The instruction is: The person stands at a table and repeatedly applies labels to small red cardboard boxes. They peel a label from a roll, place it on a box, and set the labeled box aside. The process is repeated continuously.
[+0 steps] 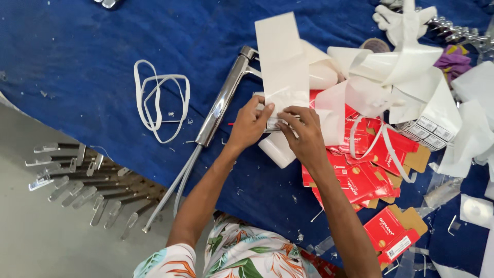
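Bright, even daylight floods the scene — shadows stay soft beneath the forearms. White glare runs along the chrome tap (221,100), and just right of it the white paper strip (280,62) nearly blows out. Focus is crisp — slight softness toward the corners.

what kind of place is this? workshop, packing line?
Probably a packing bench for tap fittings: a chrome faucet lies on a blue cloth, flattened red cartons are piled beside the hands, and rows of metal handles lie on the floor.
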